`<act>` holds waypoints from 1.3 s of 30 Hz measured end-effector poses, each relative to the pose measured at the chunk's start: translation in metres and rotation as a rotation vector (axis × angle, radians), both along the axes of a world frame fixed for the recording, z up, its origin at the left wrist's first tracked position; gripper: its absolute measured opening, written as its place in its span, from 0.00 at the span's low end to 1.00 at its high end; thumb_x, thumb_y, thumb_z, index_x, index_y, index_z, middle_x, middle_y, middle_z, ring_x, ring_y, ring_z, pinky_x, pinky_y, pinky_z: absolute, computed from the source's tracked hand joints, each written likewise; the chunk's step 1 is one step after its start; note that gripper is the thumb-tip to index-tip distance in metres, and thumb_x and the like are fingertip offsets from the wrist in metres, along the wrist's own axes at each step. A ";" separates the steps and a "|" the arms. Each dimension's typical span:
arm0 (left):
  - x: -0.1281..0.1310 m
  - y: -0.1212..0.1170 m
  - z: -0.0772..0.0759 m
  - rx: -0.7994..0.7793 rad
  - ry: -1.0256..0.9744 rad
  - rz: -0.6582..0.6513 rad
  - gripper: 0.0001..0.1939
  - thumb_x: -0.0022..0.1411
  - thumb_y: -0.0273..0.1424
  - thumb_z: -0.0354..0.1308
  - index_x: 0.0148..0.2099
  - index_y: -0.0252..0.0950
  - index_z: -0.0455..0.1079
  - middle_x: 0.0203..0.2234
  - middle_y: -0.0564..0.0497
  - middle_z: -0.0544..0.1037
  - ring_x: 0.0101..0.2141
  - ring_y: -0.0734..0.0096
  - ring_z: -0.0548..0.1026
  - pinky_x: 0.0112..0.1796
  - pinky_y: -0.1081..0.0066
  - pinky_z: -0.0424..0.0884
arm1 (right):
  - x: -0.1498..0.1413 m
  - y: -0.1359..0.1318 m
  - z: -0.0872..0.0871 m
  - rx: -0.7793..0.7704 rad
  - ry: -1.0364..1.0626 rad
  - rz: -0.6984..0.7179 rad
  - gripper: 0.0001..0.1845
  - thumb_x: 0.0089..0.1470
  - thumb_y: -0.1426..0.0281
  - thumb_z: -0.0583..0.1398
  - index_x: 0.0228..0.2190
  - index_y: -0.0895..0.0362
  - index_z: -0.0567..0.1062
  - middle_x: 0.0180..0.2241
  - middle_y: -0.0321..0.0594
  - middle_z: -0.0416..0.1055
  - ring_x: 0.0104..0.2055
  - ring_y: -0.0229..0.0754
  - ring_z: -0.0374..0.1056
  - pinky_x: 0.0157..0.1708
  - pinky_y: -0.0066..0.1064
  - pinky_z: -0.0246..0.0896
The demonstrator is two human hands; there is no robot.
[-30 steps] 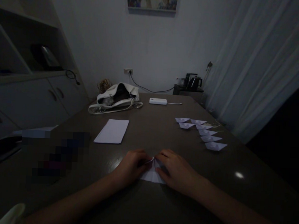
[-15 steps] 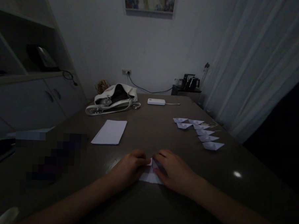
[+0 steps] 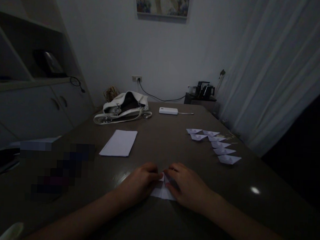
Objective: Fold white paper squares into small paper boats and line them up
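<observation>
A small sheet of white paper point(image 3: 162, 193), folded at its top, lies on the table near me. My left hand point(image 3: 144, 179) grips its left side, thumb and fingers close to the peak. On the other side my right hand point(image 3: 185, 183) pinches the right part, its fingertips almost meeting the left ones. Both hands cover much of the paper, so the folds beneath them are hidden. To the right, several folded paper boats point(image 3: 222, 151) stand in a loose group. A stack of white paper point(image 3: 119, 143) rests ahead of my left hand.
The brown table point(image 3: 159, 144) also bears a white handbag point(image 3: 129, 104) at the far left and a white power bank point(image 3: 168, 110) with a short cable at the far end. A blurred-out patch point(image 3: 59, 172) covers things on the left. A curtain point(image 3: 262, 78) hangs at the right.
The whole view has shifted slightly, with everything a little lower and to the right. Both hands keep their hold on the paper; the left thumb sits slightly nearer the peak.
</observation>
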State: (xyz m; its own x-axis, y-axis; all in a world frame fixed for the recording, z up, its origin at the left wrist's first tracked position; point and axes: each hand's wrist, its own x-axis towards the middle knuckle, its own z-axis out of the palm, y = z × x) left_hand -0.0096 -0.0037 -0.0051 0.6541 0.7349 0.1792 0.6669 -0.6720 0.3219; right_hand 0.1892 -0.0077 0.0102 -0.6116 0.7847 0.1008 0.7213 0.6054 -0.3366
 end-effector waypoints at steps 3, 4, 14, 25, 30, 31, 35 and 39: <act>0.001 -0.001 0.001 0.001 0.036 0.018 0.10 0.63 0.25 0.50 0.43 0.35 0.72 0.34 0.47 0.71 0.34 0.68 0.71 0.34 0.72 0.65 | 0.000 -0.001 0.002 0.002 -0.014 0.001 0.12 0.55 0.71 0.54 0.41 0.60 0.72 0.39 0.46 0.67 0.42 0.44 0.63 0.40 0.34 0.61; 0.001 -0.002 0.001 0.005 0.045 0.023 0.10 0.63 0.24 0.50 0.43 0.34 0.72 0.33 0.47 0.71 0.34 0.68 0.71 0.33 0.72 0.65 | 0.000 -0.001 0.002 0.005 -0.015 0.002 0.13 0.55 0.71 0.54 0.42 0.60 0.72 0.39 0.46 0.67 0.42 0.44 0.63 0.40 0.34 0.61; 0.001 -0.001 0.002 0.002 0.045 0.002 0.10 0.63 0.24 0.50 0.43 0.33 0.72 0.33 0.47 0.70 0.35 0.67 0.71 0.34 0.71 0.65 | -0.001 -0.001 0.002 0.030 -0.025 0.011 0.15 0.56 0.70 0.54 0.44 0.60 0.72 0.39 0.45 0.67 0.42 0.44 0.63 0.40 0.34 0.61; 0.001 0.001 0.001 0.002 0.056 -0.019 0.10 0.63 0.24 0.50 0.42 0.34 0.71 0.34 0.47 0.71 0.35 0.68 0.71 0.35 0.72 0.65 | -0.005 -0.003 0.003 0.099 -0.087 0.030 0.12 0.55 0.72 0.53 0.40 0.61 0.72 0.38 0.45 0.68 0.40 0.44 0.63 0.36 0.33 0.60; -0.001 0.002 0.007 -0.010 0.101 -0.056 0.09 0.64 0.25 0.49 0.41 0.33 0.71 0.34 0.47 0.70 0.34 0.69 0.71 0.34 0.72 0.65 | -0.004 -0.002 0.005 0.107 -0.148 0.059 0.13 0.54 0.75 0.53 0.40 0.61 0.72 0.39 0.45 0.68 0.40 0.44 0.63 0.35 0.33 0.59; -0.001 0.002 0.009 -0.006 0.109 -0.074 0.09 0.65 0.26 0.49 0.41 0.33 0.71 0.34 0.47 0.70 0.34 0.69 0.71 0.34 0.72 0.65 | -0.004 -0.001 0.006 0.103 -0.151 0.065 0.13 0.53 0.75 0.53 0.40 0.62 0.72 0.39 0.45 0.68 0.40 0.44 0.63 0.35 0.32 0.59; -0.004 0.001 0.018 0.032 0.158 -0.131 0.11 0.66 0.29 0.48 0.43 0.33 0.71 0.33 0.46 0.71 0.35 0.67 0.70 0.33 0.72 0.65 | -0.002 0.000 0.008 0.091 -0.139 0.080 0.14 0.52 0.75 0.53 0.41 0.62 0.71 0.40 0.45 0.68 0.41 0.44 0.63 0.36 0.32 0.59; -0.006 0.003 0.020 0.063 0.157 -0.204 0.11 0.65 0.27 0.49 0.43 0.34 0.73 0.36 0.45 0.72 0.38 0.66 0.70 0.36 0.71 0.65 | -0.002 -0.001 0.007 0.104 -0.138 0.071 0.14 0.52 0.76 0.53 0.40 0.62 0.72 0.39 0.46 0.68 0.40 0.43 0.63 0.36 0.32 0.58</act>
State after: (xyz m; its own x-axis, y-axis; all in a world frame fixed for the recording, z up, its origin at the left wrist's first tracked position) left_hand -0.0156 -0.0009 0.0152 0.8107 0.5760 0.1048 0.5545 -0.8129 0.1782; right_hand 0.1871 -0.0090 0.0177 -0.6789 0.7286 0.0903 0.7102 0.6829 -0.1707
